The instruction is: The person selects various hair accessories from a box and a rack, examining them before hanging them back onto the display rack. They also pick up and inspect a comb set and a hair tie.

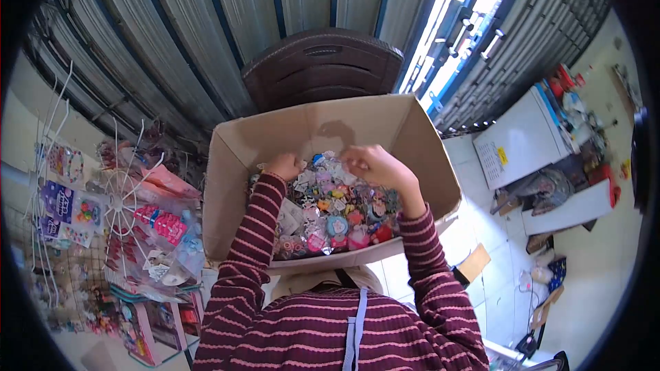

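Note:
A large cardboard box stands open in front of me, with a heap of small colourful trinkets in it, many in clear wrapping. Over the left part of the heap is my left hand, its fingers curled together; what they hold, if anything, is hidden. My right hand hovers above the back right of the pile with bent fingers pressed together, and I cannot make out anything in them. Close to it lies a blue-and-white piece. A light blue round-faced trinket lies nearer the front wall.
Behind the box is a brown plastic chair, backed by a metal shutter. On the left, a wire rack carries packaged accessories. To the right, a white cabinet bears assorted items, and a cardboard piece lies on the tiled floor.

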`<act>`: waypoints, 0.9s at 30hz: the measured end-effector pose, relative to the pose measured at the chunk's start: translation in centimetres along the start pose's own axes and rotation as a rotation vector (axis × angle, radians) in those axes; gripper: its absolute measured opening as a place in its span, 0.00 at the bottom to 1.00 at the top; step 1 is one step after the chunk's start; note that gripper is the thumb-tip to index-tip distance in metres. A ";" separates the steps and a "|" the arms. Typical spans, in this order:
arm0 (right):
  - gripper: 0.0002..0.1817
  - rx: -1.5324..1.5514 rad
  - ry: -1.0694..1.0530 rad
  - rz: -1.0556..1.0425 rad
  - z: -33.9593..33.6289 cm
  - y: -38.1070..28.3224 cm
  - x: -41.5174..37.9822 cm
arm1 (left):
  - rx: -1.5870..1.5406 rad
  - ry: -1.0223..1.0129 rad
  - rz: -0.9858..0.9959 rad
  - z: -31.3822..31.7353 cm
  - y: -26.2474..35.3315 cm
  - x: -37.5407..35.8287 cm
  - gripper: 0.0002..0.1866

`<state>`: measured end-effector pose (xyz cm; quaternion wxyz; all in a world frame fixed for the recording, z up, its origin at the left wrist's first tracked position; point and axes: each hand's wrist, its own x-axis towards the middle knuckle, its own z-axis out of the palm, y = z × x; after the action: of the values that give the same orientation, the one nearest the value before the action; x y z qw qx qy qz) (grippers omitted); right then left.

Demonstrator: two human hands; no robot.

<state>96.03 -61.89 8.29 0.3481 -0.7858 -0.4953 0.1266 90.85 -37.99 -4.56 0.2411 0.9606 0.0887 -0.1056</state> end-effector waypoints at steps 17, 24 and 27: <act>0.33 -0.022 -0.374 0.431 18.8 17.2 4.1 | -0.129 0.035 -0.518 13.3 -1.1 -3.7 0.23; 0.27 -0.102 -0.306 0.546 19.8 16.2 3.1 | -0.315 -0.113 -0.297 10.4 -1.2 -2.9 0.18; 0.17 -0.015 -0.320 0.469 18.0 16.0 3.0 | -0.382 0.120 -0.155 7.7 -0.6 -3.4 0.16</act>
<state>98.71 -55.97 -15.05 0.2208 -0.8515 -0.3497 0.3223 86.22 -41.61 -10.67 0.4043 0.8924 0.1947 -0.0479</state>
